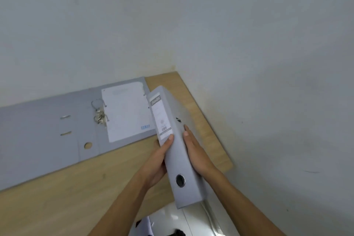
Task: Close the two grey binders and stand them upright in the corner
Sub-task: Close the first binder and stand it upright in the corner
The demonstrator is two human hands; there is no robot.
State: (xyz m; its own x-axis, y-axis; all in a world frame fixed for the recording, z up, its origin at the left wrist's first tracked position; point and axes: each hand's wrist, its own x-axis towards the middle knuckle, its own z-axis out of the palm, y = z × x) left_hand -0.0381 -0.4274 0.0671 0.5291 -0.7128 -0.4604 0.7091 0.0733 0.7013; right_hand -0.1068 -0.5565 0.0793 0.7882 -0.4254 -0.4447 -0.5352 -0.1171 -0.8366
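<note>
A closed grey binder [177, 151] is held above the right end of the wooden table [67, 197], spine up, with a white label and a finger hole facing me. My left hand [159, 161] presses its left cover and my right hand [195, 151] presses its right cover. A second grey binder [47, 132] lies open and flat on the table to the left, against the wall, with its metal rings [99, 111] showing and a white sheet [127, 111] on its right half.
Grey walls meet in a corner [175, 69] behind the table's far right end. The table's right edge [210, 126] runs along the right wall. White floor tiles [191, 220] show below the near edge.
</note>
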